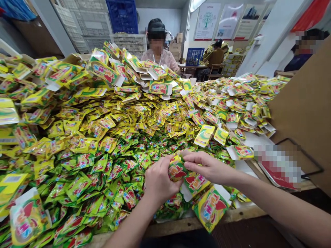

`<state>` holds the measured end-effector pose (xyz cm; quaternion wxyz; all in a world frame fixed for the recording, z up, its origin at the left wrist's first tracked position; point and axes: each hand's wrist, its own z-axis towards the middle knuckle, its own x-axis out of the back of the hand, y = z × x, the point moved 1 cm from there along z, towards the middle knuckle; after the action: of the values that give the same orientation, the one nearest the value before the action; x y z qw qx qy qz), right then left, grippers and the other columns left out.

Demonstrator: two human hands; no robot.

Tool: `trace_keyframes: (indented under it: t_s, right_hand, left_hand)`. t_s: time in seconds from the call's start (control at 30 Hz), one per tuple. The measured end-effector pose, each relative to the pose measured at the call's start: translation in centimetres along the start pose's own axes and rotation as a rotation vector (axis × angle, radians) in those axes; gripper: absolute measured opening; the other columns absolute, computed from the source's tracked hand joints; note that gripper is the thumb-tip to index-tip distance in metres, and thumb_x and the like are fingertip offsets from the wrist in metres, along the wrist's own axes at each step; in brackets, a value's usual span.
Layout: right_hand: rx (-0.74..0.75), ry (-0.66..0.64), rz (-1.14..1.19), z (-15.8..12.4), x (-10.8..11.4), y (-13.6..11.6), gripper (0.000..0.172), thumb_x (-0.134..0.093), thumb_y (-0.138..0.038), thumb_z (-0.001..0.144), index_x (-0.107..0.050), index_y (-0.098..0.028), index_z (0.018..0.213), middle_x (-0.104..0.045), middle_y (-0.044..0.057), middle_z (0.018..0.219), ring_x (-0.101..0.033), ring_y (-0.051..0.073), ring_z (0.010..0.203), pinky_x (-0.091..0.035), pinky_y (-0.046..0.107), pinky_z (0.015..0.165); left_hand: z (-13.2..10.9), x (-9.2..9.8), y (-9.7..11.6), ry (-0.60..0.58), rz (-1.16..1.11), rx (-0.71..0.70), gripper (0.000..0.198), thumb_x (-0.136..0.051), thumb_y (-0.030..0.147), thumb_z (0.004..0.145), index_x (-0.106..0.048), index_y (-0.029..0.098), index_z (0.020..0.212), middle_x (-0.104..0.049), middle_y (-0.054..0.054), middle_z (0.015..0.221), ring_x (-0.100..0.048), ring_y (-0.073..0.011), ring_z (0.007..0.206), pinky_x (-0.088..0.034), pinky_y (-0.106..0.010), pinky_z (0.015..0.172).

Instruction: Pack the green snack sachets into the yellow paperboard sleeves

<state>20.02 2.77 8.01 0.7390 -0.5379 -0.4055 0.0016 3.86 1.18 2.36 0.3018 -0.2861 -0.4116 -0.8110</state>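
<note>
My left hand (pixel 160 178) wraps around a small yellow printed carton (pixel 177 168), tilted above the pile. At the carton's upper end, the thumb and fingers of my right hand (pixel 207 166) are closed together. A bit of green shows by those fingertips, but what they pinch is hidden. Beneath my right hand lies another carton (pixel 197 184) with a white flap out. Nearer the table edge rests a third carton (pixel 210 208), its white flap also showing. Green sachets (pixel 85 186) with red fruit prints are heaped to the left of my hands.
Yellow sachets (pixel 165 115) and cartons (pixel 157 88) rise in a high pile ahead. A cardboard sheet (pixel 305 103) stands at right, beside a red-and-white booklet (pixel 278 172). A person (pixel 160 57) sits across the pile; others are farther back. The wooden table edge (pixel 240 214) is close to me.
</note>
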Motion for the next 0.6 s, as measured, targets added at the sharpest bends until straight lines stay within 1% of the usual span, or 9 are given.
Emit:
trace_keyframes:
  t_s: [0.03, 0.13, 0.2, 0.27, 0.33, 0.4, 0.47, 0.53, 0.6]
  right_hand:
    - [0.0, 0.047, -0.027, 0.0, -0.1, 0.2, 0.036, -0.043, -0.03, 0.089, -0.054, -0.018, 0.057, -0.053, 0.0, 0.064, -0.048, 0.014, 0.063, -0.041, 0.028, 0.062]
    - [-0.043, 0.321, -0.044, 0.0, -0.2, 0.6, 0.019, -0.055, -0.029, 0.083, -0.068, -0.02, 0.073, -0.066, 0.004, 0.079, -0.058, 0.019, 0.082, -0.043, 0.034, 0.078]
    - [-0.077, 0.396, 0.028, -0.2, -0.2, 0.5, 0.014, -0.061, -0.03, 0.079, -0.071, -0.021, 0.08, -0.069, 0.005, 0.088, -0.06, 0.02, 0.089, -0.044, 0.035, 0.083]
    - [-0.075, 0.328, 0.105, -0.5, -0.2, 0.0, 0.019, -0.057, -0.033, 0.082, -0.072, -0.021, 0.081, -0.07, 0.005, 0.088, -0.061, 0.02, 0.089, -0.045, 0.034, 0.082]
    - [-0.064, 0.2, 0.131, -0.9, -0.5, -0.7, 0.024, -0.053, -0.036, 0.084, -0.072, -0.021, 0.08, -0.07, 0.004, 0.084, -0.061, 0.019, 0.087, -0.046, 0.031, 0.078]
    - [-0.093, 0.077, 0.13, -1.2, -1.1, -1.1, 0.022, -0.059, -0.037, 0.081, -0.07, -0.019, 0.077, -0.068, 0.002, 0.076, -0.06, 0.017, 0.077, -0.047, 0.028, 0.07]
    - [-0.163, 0.01, 0.169, -1.2, -1.9, -1.0, 0.02, -0.063, -0.035, 0.077, -0.069, -0.017, 0.073, -0.066, 0.001, 0.071, -0.057, 0.015, 0.067, -0.047, 0.027, 0.064]
    - [-0.231, 0.052, 0.294, -1.0, -2.7, -0.6, 0.021, -0.063, -0.036, 0.077, -0.068, -0.015, 0.076, -0.067, 0.003, 0.073, -0.059, 0.016, 0.07, -0.049, 0.029, 0.068]
    - [-0.269, 0.176, 0.474, -0.7, -3.0, -0.2, 0.026, -0.064, -0.04, 0.077, -0.068, -0.016, 0.086, -0.07, 0.005, 0.083, -0.062, 0.018, 0.079, -0.05, 0.032, 0.077]
  left_hand:
    - [0.0, 0.0, 0.0, -0.01, 0.02, 0.007, 0.048, -0.065, 0.032, 0.063, -0.054, 0.019, 0.107, -0.069, -0.006, 0.097, -0.067, -0.0237, 0.083, -0.055, -0.033, 0.07]
    - [0.1, 0.0, -0.1, 0.0, 0.055, 0.046, 0.049, -0.066, 0.032, 0.063, -0.054, 0.019, 0.109, -0.069, -0.008, 0.101, -0.067, -0.0248, 0.086, -0.055, -0.033, 0.071]
    - [0.2, 0.2, -0.2, 0.011, 0.039, 0.07, 0.049, -0.066, 0.033, 0.063, -0.054, 0.02, 0.108, -0.068, -0.008, 0.102, -0.067, -0.0245, 0.088, -0.055, -0.033, 0.072]
    - [0.2, 0.4, -0.2, 0.008, 0.007, 0.083, 0.049, -0.067, 0.035, 0.062, -0.054, 0.02, 0.107, -0.068, -0.007, 0.101, -0.067, -0.0244, 0.088, -0.055, -0.033, 0.072]
    - [0.1, 0.5, -0.2, -0.02, -0.032, 0.074, 0.049, -0.066, 0.038, 0.063, -0.054, 0.019, 0.106, -0.069, -0.007, 0.098, -0.067, -0.0245, 0.085, -0.054, -0.033, 0.07]
    - [-0.1, 0.5, 0.0, -0.065, -0.059, 0.037, 0.051, -0.066, 0.041, 0.062, -0.055, 0.019, 0.106, -0.069, -0.008, 0.096, -0.067, -0.0254, 0.083, -0.054, -0.034, 0.069]
    - [-0.1, 0.5, 0.0, -0.099, -0.065, -0.001, 0.053, -0.066, 0.04, 0.062, -0.054, 0.019, 0.109, -0.068, -0.009, 0.097, -0.066, -0.0263, 0.081, -0.054, -0.035, 0.068]
    - [0.1, 0.6, -0.1, -0.081, -0.083, -0.021, 0.056, -0.067, 0.038, 0.063, -0.052, 0.02, 0.114, -0.066, -0.009, 0.1, -0.064, -0.0267, 0.085, -0.052, -0.038, 0.073]
    - [0.5, 1.0, -0.3, -0.02, -0.158, 0.0, 0.064, -0.07, 0.04, 0.065, -0.046, 0.02, 0.121, -0.062, -0.01, 0.108, -0.061, -0.0274, 0.096, -0.05, -0.041, 0.082]
